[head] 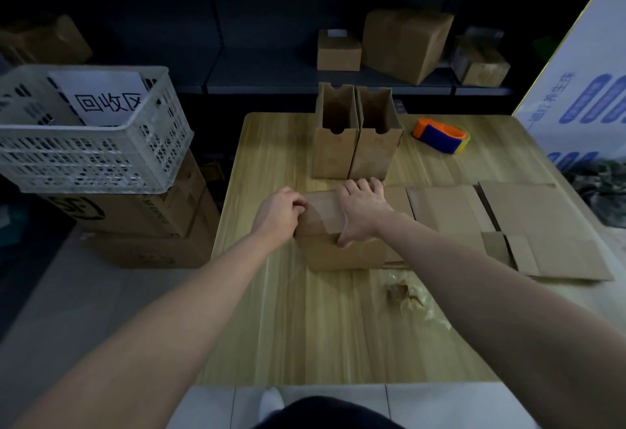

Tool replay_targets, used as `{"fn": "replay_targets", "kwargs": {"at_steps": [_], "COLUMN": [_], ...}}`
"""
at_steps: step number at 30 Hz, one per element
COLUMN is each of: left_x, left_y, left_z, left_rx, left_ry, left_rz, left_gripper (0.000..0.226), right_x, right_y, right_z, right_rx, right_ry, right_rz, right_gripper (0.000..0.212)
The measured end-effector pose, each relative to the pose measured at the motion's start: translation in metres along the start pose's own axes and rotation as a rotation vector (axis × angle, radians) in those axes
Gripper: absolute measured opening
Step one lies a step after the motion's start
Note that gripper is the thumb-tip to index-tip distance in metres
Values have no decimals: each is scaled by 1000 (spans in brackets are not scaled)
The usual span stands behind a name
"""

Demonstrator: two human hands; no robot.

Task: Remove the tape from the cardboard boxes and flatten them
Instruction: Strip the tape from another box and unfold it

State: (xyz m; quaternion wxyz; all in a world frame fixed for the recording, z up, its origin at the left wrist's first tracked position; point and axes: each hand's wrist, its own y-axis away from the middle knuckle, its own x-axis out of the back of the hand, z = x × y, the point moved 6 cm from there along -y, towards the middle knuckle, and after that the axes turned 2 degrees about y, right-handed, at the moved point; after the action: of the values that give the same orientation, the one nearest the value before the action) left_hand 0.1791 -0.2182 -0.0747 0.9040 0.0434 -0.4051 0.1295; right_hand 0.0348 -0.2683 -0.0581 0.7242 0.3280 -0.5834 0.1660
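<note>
A: Where is the box with the tape on it?

B: The closed cardboard box [338,245] sits near the middle of the frame, on the wooden table [305,327]. Shiny clear tape [321,208] runs across its top.

A: What are the hands doing?

B: The left hand [279,213] is at the left edge of the box top. Its fingers are curled in tight, like a pinch. It may be holding the end of the tape, but it is too dark to be sure. The right hand [360,213] lies flat and open on the box top, fingers spread out, thumb hooked over the front edge. It presses on the box and grabs nothing.

A: What else is on the table?

B: Two open cardboard boxes [355,144] stand side by side just above the hands. A flat cardboard sheet [508,225] lies at the right. An orange and blue tape dispenser [440,135] is in the upper right part of the table. A crumpled wad of clear tape [410,296] lies below the box.

A: And off the table?

B: A white plastic crate [95,144] sits at the left of the frame on stacked brown boxes [142,225].
</note>
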Motion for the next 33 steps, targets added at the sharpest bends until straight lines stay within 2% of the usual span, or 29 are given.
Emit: {"fn": "replay_targets", "kwargs": {"at_steps": [5, 13, 17, 21, 27, 31, 33], "left_x": [0, 0, -2, -1, -1, 0, -2], "left_y": [-1, -3, -5, -4, 5, 1, -3], "left_z": [4, -2, 0, 8, 16, 23, 25], "left_rx": [48, 97, 76, 26, -123, -126, -125], "left_ry": [-81, -11, 9, -72, -32, -19, -82], "left_rz": [-11, -61, -99, -166, -46, -12, -17], "left_gripper": [17, 8, 11, 11, 23, 10, 10], "right_x": [-2, 0, 0, 0, -1, -3, -3], "right_y": [3, 2, 4, 5, 3, 2, 2], "right_z": [2, -3, -2, -4, -5, -6, -6], "right_rx": [-9, -9, -20, -21, -38, -33, -30], "right_ry": [-6, 9, 12, 28, 16, 9, -2], "right_rz": [-1, -16, -20, -24, -24, -31, -29], "right_gripper": [121, 118, 119, 121, 119, 121, 120]}}
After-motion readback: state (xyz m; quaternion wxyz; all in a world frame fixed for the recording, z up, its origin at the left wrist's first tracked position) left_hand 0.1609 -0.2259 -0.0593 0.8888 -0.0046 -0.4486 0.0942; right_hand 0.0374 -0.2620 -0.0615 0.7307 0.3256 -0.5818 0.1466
